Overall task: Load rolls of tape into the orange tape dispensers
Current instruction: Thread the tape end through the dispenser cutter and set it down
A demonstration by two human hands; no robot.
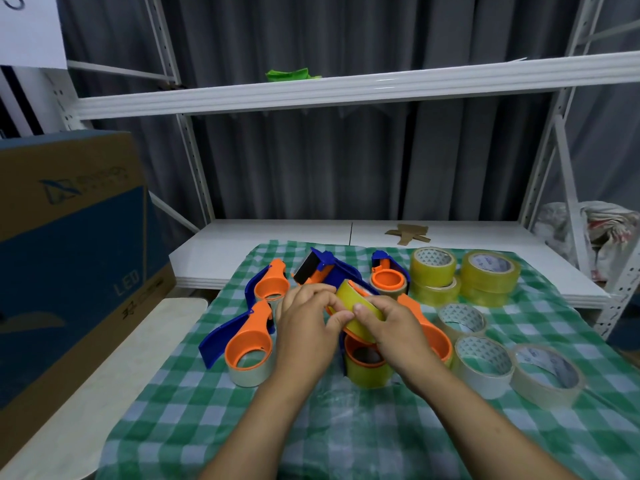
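**A:** Head view, status pls. Where's the work item?

**B:** Yellow roll [358,304] is at the centre, lifted and tilted above the green check cloth [242,427], between both hands. Left hand [306,323] pinches its left edge w/ thumb and curled fingers. Right hand [396,329] grasps the right side, fingers curled over the top.

**A:** Dispenser ref?

**B:** Orange rim [356,337] shows just under the roll. It's prob. the hub of the unit being loaded, but the hands hide the rest, so can't confirm. A loaded dispenser [365,362] sits just near of it.

**A:** Procedure for this step?

**B:** Recommended:
1. Square the core to the hub. The roll looks tilted, so level it first.
2. Press evenly on both sides and don't force one edge, or the core may jam.
3. Check the unwind direction before seating, sticky side toward the cutter end.
4. Seat fully, then feed the free end through.

**A:** Stock?

**B:** Spare yellow rolls [433,265] are far right and clear rolls [483,358] near right. More dispensers [247,348] lie on the left.
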